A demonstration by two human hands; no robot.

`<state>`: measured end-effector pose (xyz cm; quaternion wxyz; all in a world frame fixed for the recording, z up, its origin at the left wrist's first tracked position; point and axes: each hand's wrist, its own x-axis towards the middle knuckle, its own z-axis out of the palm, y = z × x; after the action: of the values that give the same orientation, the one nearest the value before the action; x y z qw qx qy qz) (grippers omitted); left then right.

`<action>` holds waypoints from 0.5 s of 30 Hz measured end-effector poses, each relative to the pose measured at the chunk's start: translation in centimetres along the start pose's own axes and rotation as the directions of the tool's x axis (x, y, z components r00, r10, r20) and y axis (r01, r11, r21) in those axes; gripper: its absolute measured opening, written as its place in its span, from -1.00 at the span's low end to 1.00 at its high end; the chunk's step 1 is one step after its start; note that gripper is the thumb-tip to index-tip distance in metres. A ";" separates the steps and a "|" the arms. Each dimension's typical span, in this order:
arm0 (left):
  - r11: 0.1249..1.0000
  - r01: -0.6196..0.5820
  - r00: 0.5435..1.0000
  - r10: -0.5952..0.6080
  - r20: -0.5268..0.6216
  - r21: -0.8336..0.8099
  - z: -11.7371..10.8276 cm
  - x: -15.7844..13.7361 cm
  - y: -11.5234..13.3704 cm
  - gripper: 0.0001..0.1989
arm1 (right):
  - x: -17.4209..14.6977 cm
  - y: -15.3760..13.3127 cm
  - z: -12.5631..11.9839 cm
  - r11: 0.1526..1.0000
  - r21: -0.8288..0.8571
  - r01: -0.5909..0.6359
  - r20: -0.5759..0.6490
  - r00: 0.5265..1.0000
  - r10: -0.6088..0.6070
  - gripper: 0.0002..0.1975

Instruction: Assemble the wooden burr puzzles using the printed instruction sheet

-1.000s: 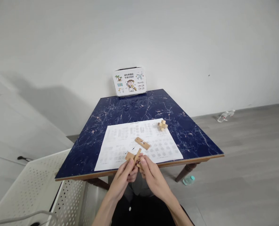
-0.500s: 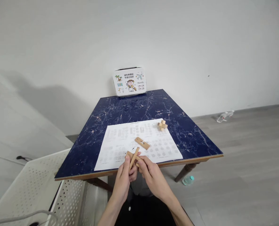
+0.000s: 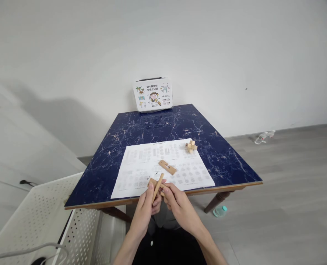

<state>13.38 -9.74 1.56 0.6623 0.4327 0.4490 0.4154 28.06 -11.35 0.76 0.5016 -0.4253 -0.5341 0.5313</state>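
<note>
Blue marbled table [image 3: 155, 127] against pale wall. Above near edge, crossed wooden pieces [image 3: 157, 187]: slim, flat, light brown. Left hand [image 3: 146, 207], fingers clamped on them; right hand [image 3: 178, 203], fingers pinched on same bunch. Notched wooden plate [image 3: 163, 164] lies on printed sheet [image 3: 141, 165]; knobbly wooden block [image 3: 191, 146] at sheet's far right corner. White cartoon case [image 3: 153, 95] at far edge, closed, contents hidden.

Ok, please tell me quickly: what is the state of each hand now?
Left hand: closed, holding the crossed wooden pieces.
Right hand: closed, holding the same cluster of pieces from the other side.
</note>
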 end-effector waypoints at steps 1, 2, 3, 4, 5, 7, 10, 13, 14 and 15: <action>1.000 0.003 1.000 -0.003 -0.003 0.006 0.0 0.0 0.1 -0.28 | 0.0 0.0 0.0 1.000 0.009 -0.014 0.005 1.000 0.014 -0.55; 1.000 0.004 1.000 -0.004 -0.005 0.012 0.1 -0.1 0.1 -0.28 | 0.0 0.0 0.0 0.999 0.022 -0.028 0.014 1.000 0.028 -0.55; 1.000 0.006 1.000 -0.006 -0.005 0.019 0.1 -0.1 0.2 -0.28 | 0.0 0.1 0.0 0.998 0.041 -0.042 0.025 0.999 0.040 -0.56; 1.000 0.010 1.000 -0.010 -0.001 0.028 0.0 -0.1 0.3 -0.28 | 0.0 0.1 0.0 0.996 0.073 -0.055 0.042 0.998 0.052 -0.57; 0.999 0.014 1.000 -0.014 0.006 0.043 -0.1 -0.1 0.3 -0.27 | 0.0 0.1 0.0 0.990 0.122 -0.070 0.065 0.996 0.063 -0.58; 0.994 0.011 1.000 -0.013 0.027 0.107 -0.6 -0.2 0.4 -0.24 | 0.0 0.2 -0.1 0.958 0.266 -0.109 0.115 0.990 0.081 -0.59; 0.951 -0.092 0.994 0.103 -0.023 0.296 -1.8 -0.2 0.6 -0.20 | 0.0 0.0 -0.3 0.845 0.500 -0.191 0.178 0.977 0.115 -0.59; 0.824 -0.319 0.923 0.383 -0.046 0.469 -2.9 0.1 1.4 -0.30 | 0.2 -0.3 -0.5 0.695 0.658 -0.289 0.260 0.954 0.150 -0.57; 0.768 -0.402 0.884 0.467 -0.007 0.499 -3.1 0.3 1.7 -0.34 | 0.3 -0.4 -0.4 0.641 0.696 -0.323 0.295 0.943 0.155 -0.56; 0.715 -0.475 0.849 0.526 0.053 0.514 -3.2 0.6 2.1 -0.36 | 0.4 -0.5 -0.3 0.588 0.725 -0.358 0.334 0.930 0.155 -0.56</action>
<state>10.14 -7.93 2.73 0.3639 0.6759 0.4399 0.4660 28.32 -10.98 1.28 0.4857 -0.1747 -0.2409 0.8219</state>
